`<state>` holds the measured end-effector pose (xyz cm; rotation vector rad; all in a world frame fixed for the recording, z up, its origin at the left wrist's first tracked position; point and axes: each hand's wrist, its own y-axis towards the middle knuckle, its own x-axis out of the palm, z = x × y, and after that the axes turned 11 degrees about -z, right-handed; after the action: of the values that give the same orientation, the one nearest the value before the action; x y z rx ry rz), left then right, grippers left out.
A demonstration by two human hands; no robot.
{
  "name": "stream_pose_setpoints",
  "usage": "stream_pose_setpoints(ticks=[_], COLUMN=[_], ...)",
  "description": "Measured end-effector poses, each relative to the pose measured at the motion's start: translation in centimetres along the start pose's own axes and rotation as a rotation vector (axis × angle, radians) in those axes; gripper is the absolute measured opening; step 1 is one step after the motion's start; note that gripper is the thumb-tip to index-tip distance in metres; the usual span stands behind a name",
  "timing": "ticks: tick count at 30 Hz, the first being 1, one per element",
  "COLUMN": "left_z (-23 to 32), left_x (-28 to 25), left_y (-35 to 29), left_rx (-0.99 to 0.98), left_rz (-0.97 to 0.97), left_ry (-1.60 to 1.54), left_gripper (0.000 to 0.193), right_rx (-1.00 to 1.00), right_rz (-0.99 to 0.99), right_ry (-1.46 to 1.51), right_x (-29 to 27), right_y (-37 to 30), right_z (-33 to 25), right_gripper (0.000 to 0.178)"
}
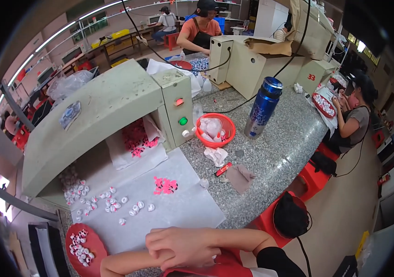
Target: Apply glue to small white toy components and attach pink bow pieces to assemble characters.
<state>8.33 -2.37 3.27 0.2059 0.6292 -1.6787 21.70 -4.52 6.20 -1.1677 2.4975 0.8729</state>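
Note:
My right hand (178, 244) reaches across my body, its fingers curled over my left forearm (125, 262). My left hand is hidden beneath the right arm. Beyond them a white paper sheet (132, 228) carries loose small white figures (110, 203) and a cluster of small pink pieces with black marks (165, 185). A red dish (96, 244) of similar white figures stands left of my forearm. Behind the sheet a beige curved machine housing (100, 99) has a lit red button and a green one. More pink pieces (134, 142) lie on paper in its opening.
On the granite-patterned worktop (270, 152) stand a red basket (215, 143) with plastic bags and a blue bottle (264, 106). Nearby lie a crumpled tissue (216, 157) and a brown cloth (240, 178). Red stools (305, 180) line the right edge. Other people sit farther off.

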Motion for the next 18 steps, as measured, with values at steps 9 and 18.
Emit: stream_pose_setpoints(ticks=[9,18], left_z=[-0.9,-3.4], left_x=[-2.5,-0.2], left_y=[-0.8,-0.1], left_rx=[-0.137,0.117], left_rz=[0.155,1.203], left_ry=[0.073,-1.064], left_gripper=[0.021,0.027], right_rx=[0.423,0.865], right_rz=[0.193,1.118], right_ry=[0.171,-0.304], right_x=[-1.2,-2.3], right_y=[-8.6,-13.0], right_z=[0.4,9.8], right_gripper=[0.012,0.05])
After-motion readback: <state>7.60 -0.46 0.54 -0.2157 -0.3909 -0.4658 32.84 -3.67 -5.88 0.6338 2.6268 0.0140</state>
